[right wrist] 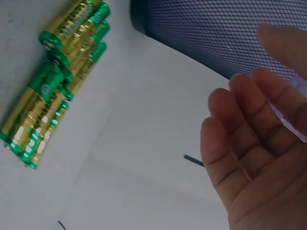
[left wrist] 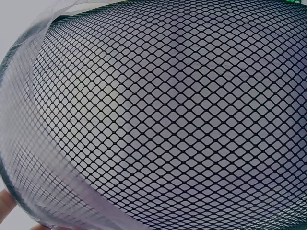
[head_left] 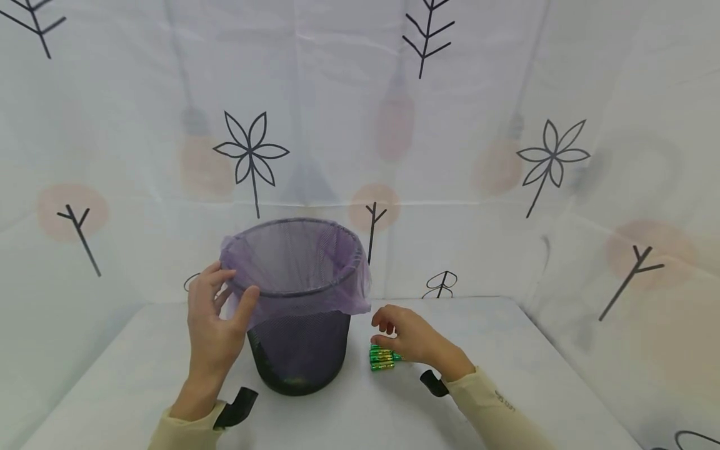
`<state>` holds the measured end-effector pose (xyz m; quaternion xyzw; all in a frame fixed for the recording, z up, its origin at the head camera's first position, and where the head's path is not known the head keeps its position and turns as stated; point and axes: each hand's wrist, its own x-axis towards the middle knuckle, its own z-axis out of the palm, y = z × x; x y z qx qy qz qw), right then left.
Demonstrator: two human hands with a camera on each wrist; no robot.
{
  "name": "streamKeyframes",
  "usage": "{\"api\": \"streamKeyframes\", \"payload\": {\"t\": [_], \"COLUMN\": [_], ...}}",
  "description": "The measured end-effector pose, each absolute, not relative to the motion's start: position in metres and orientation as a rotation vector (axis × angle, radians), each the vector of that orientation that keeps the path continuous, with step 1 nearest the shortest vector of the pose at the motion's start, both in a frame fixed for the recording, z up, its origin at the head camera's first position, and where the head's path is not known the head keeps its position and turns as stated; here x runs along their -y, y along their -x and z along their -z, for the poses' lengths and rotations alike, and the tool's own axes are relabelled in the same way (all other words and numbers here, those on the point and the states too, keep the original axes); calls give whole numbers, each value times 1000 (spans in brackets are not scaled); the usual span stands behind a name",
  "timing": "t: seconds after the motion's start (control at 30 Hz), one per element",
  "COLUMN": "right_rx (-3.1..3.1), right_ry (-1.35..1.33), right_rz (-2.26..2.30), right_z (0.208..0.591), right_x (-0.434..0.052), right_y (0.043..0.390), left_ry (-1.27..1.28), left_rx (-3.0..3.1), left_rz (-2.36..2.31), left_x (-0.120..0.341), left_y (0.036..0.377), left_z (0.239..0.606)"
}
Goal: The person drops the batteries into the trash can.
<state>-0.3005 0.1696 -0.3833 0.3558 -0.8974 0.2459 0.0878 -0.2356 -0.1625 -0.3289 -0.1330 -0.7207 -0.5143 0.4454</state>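
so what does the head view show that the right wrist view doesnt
Only the head view shows the left hand at the purple liner by the bin's rim, and the patterned backdrop. Only the right wrist view shows the right hand open, palm empty. Both show the green and gold batteries on the table beside the mesh bin.

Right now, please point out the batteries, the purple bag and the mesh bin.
batteries (right wrist: 53, 81), right wrist view, on the green and gold side of one cell in the pile.
purple bag (head_left: 315, 300), head view, on the part folded over the rim.
mesh bin (head_left: 298, 353), head view, on its dark lower wall.
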Motion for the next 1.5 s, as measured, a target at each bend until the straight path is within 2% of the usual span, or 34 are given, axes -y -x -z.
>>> {"api": "streamKeyframes", "payload": {"t": [0.5,1.5], "right_rx": [2823,2831], "right_ry": [-1033,-1103], "right_rz": [-684,-494], "right_z": [416,436], "right_x": [-164,-163], "right_y": [303,308], "left_ry": [349,317], "left_rx": [1758,1800], "left_rz": [1276,1248], "left_x": [162,162], "left_y": [235,234], "left_z": [329,329]}}
